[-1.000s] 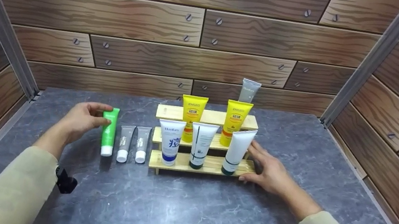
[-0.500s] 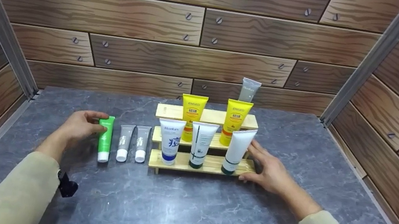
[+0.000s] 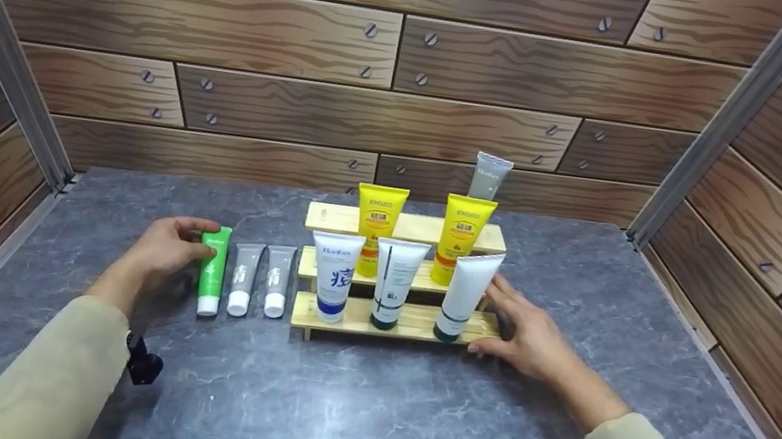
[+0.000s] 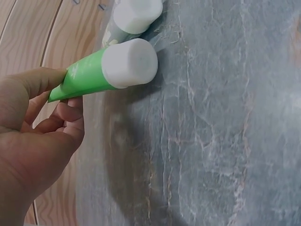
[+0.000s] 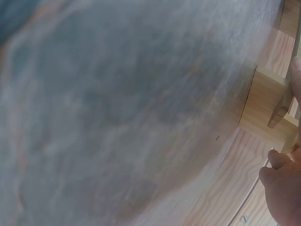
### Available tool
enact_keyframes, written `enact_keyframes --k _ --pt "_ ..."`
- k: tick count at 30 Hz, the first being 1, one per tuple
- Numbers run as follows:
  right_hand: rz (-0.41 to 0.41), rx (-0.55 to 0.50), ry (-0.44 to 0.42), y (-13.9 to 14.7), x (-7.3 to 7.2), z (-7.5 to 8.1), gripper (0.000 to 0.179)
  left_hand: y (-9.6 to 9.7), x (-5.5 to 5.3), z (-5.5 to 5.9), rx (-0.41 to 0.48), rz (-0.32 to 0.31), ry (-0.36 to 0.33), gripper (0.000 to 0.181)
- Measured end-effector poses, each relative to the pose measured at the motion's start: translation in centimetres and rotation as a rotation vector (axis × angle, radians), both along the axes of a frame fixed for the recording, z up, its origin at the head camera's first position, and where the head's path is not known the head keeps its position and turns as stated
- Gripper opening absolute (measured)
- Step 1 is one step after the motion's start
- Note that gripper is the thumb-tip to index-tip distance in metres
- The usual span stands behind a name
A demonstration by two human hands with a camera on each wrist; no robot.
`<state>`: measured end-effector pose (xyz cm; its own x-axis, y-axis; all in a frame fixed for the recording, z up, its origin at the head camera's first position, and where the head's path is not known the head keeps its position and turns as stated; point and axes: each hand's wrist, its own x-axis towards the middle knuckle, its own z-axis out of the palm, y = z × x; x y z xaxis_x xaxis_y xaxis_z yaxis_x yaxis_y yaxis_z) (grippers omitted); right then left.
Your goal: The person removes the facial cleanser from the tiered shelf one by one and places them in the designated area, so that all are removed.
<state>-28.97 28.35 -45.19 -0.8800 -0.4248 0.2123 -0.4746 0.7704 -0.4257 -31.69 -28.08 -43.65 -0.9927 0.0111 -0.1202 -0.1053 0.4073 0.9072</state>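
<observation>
My left hand (image 3: 164, 250) pinches a green tube (image 3: 211, 279) by its flat top end, between thumb and fingers. In the left wrist view the green tube (image 4: 87, 75) has its white cap pointing toward the table. Just right of it are two grey tubes, a nearer one (image 3: 245, 280) and another (image 3: 278, 280) beside the rack. My right hand (image 3: 534, 337) holds the right end of a three-step wooden rack (image 3: 414, 332), thumb at the low front step. In the right wrist view, fingers (image 5: 282, 183) curl at the rack's end (image 5: 263, 103).
On the front step stand a blue-and-white tube (image 3: 334, 276), a white tube with dark lines (image 3: 398, 281) and a plain white tube (image 3: 469, 294). Two yellow tubes, left (image 3: 379, 222) and right (image 3: 463, 236), stand behind. A grey tube (image 3: 490, 176) rises at the back.
My left hand brings the green tube nearer to me, first slightly left, then back right toward the grey tubes. The right hand and the rack stay in place.
</observation>
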Motion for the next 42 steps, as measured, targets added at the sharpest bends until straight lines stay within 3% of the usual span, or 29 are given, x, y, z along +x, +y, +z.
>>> enact_keyframes --k 7,25,31,42 --pt "-0.009 0.013 -0.008 0.0 0.0 0.0 0.102 0.4 -0.1 -0.4 0.045 -0.001 -0.036 0.063" --pt "-0.021 0.006 -0.034 0.0 0.0 0.0 0.103 0.6 -0.4 -1.2 -0.103 -0.041 -0.054 0.059" --pt "-0.028 0.003 -0.049 0.0 0.0 0.0 0.102 0.6 -0.3 -1.4 -0.124 -0.037 -0.06 0.058" --pt "-0.003 -0.006 0.004 0.1 0.1 0.0 0.101 0.2 -0.2 -1.6 -0.128 -0.048 -0.038 0.055"
